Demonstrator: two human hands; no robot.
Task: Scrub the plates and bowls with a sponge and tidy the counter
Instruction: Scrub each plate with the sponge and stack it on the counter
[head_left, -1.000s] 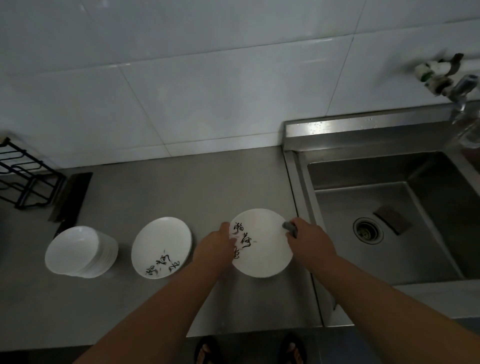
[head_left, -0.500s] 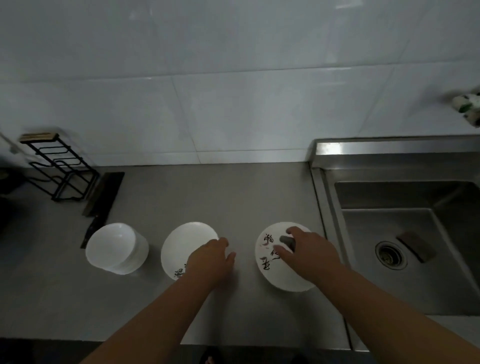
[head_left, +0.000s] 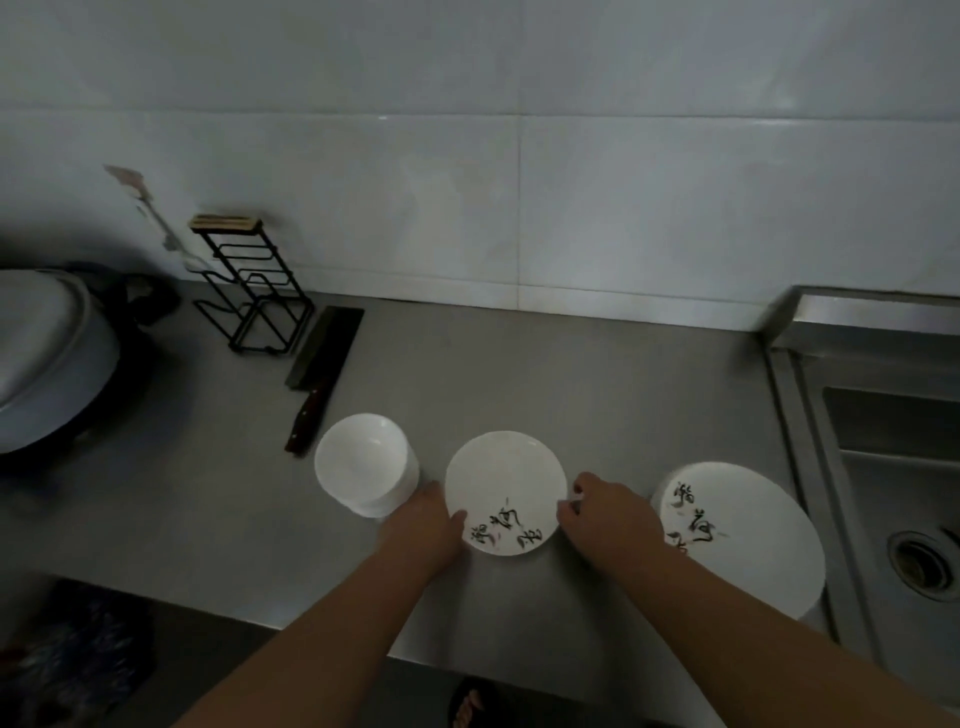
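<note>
White small plate (head_left: 504, 483) lies flat on the steel counter (head_left: 571, 395) between your 2 hands. Your left hand (head_left: 421, 525) pinches its near-left rim; your right hand (head_left: 608, 514) curls at the right rim, but I cannot tell whether it grips. A lopsided lift could slide the plate into the bowl stack (head_left: 363, 462) or the larger plate (head_left: 743, 540) beside it.

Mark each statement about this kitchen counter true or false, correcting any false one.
1. A dark-bladed cleaver lies on the grey steel counter beside the black wire rack. True.
2. The stack of white ceramic bowls stands in the steel sink. False: it stands on the counter.
3. The left hand and right hand flank the smaller white round plate with black brush lettering. True.
4. The larger white lettered plate lies left of the bowls. False: it lies right of them, beside the sink.
</note>
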